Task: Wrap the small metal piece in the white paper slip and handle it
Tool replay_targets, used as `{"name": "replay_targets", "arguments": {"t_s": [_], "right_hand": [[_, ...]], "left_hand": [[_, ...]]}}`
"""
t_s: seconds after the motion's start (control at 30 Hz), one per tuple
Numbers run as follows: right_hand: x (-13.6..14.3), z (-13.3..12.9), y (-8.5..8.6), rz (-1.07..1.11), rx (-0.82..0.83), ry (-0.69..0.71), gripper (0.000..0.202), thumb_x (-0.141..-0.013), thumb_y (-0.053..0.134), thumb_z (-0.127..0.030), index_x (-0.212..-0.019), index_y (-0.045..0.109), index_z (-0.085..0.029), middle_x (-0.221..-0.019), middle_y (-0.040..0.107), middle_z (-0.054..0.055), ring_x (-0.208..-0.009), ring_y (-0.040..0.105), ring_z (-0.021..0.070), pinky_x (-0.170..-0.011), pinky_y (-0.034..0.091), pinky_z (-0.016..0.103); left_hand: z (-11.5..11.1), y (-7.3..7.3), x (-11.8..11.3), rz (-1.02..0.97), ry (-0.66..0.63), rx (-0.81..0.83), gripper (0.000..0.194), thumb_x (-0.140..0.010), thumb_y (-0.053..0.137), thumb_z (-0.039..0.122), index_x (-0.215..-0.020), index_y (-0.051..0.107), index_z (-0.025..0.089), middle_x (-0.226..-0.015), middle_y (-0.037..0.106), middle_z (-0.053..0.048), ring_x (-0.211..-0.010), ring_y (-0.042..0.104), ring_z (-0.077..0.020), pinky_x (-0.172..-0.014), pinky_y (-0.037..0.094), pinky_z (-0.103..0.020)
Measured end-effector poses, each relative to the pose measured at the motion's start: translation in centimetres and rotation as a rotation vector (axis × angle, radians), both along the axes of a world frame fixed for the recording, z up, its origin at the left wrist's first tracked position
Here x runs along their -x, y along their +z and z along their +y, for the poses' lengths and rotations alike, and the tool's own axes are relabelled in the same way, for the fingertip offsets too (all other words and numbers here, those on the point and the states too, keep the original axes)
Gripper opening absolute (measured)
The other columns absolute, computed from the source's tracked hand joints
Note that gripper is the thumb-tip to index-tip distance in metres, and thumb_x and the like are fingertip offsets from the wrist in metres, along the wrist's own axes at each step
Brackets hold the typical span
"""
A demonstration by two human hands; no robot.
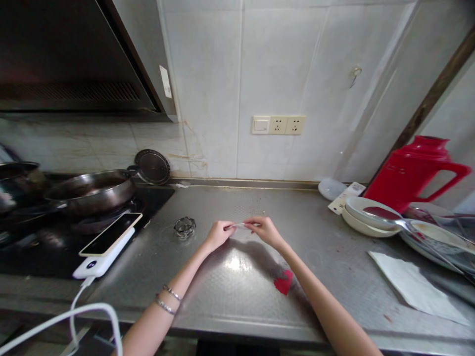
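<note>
Above the steel counter, my left hand and my right hand are close together, fingertips facing. Between them stretches a small, thin, whitish strip, one end pinched in each hand. It is too small for me to tell its kind. Left of my left hand, a dark, openwork ring-shaped object lies on the counter. A torn-edged red piece rests beside my right forearm.
On the left stove stand a pan, a pot and a phone on a white power bank with a cable. To the right are a red thermos jug, stacked bowls and a white paper sheet.
</note>
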State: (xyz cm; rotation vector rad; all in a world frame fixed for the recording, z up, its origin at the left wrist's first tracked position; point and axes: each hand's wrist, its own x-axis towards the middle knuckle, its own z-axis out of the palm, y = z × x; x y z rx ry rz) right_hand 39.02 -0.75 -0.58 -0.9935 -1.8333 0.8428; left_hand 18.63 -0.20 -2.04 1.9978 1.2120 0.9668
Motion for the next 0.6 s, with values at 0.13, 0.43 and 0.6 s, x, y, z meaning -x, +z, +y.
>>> {"name": "replay_targets", "arguments": {"t_s": [0.13, 0.43, 0.6], "right_hand": [[-0.2, 0.2, -0.2, 0.044, 0.062, 0.015, 0.03, -0.075, 0.063, -0.041, -0.083, 0.072, -0.014, -0.071, 0.07, 0.006, -0.056, 0.06, 0.0138, -0.053, 0.052, 0.026], [1.3, -0.7, 0.3, 0.313, 0.22, 0.07, 0.036, -0.059, 0.077, -0.044, -0.074, 0.061, -0.015, -0.062, 0.063, 0.001, -0.053, 0.059, 0.0127, -0.044, 0.05, 0.022], [2.7, -1.3, 0.3, 0.307, 0.183, 0.021, 0.033, -0.063, 0.072, -0.045, -0.071, 0.066, -0.014, -0.064, 0.066, 0.003, -0.051, 0.059, 0.0125, -0.048, 0.052, 0.025]], "left_hand": [[0.1, 0.4, 0.3, -0.073, -0.094, 0.086, 0.027, -0.077, 0.056, 0.031, -0.084, 0.071, 0.01, -0.078, 0.071, -0.007, -0.069, 0.06, -0.0161, -0.065, 0.043, -0.024], [-0.3, 1.2, 1.6, -0.145, -0.202, 0.227, 0.034, -0.071, 0.065, 0.038, -0.086, 0.071, 0.008, -0.072, 0.069, -0.007, -0.061, 0.057, -0.0138, -0.057, 0.041, -0.023], [-2.1, 2.3, 1.8, -0.161, -0.134, 0.201, 0.032, -0.074, 0.063, 0.036, -0.089, 0.071, 0.009, -0.08, 0.071, -0.008, -0.067, 0.06, -0.0151, -0.059, 0.042, -0.022]]}}
